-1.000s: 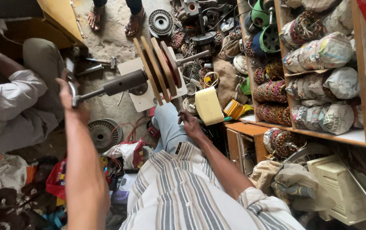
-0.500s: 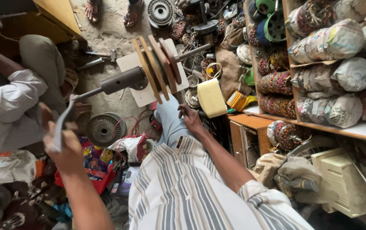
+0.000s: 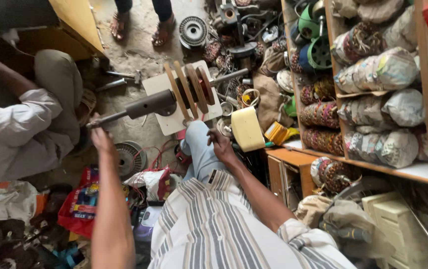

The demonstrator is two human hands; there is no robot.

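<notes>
Crank handle [image 3: 105,118] of winding jig held in left hand [image 3: 100,138], grip closed on thin end. Right hand [image 3: 222,147] rested on knee [image 3: 197,144], fingers loosely curled, nothing held. Wooden discs [image 3: 190,89] carried on shaft [image 3: 150,103] over white base board [image 3: 160,83] on floor. Steady, even cranking advised; board best braced against tipping.
</notes>
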